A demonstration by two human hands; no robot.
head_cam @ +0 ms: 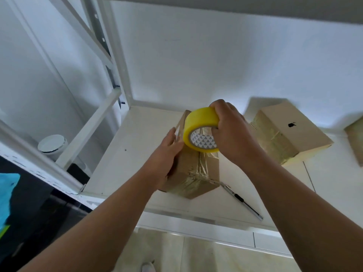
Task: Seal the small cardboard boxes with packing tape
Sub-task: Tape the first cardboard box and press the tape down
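A small cardboard box (193,169) stands on the white shelf (137,146), with clear tape wrapped across its near end. My left hand (167,152) grips the box's left side, fingers along its edge. Above the box's top, my right hand (231,132) grips a yellow roll of packing tape (198,124). A strip of tape runs from the roll down to the box.
A second taped cardboard box (290,134) lies to the right, and part of another box (355,140) shows at the right edge. A utility knife (243,201) lies on the shelf near its front edge. White shelf frame bars (88,126) rise on the left.
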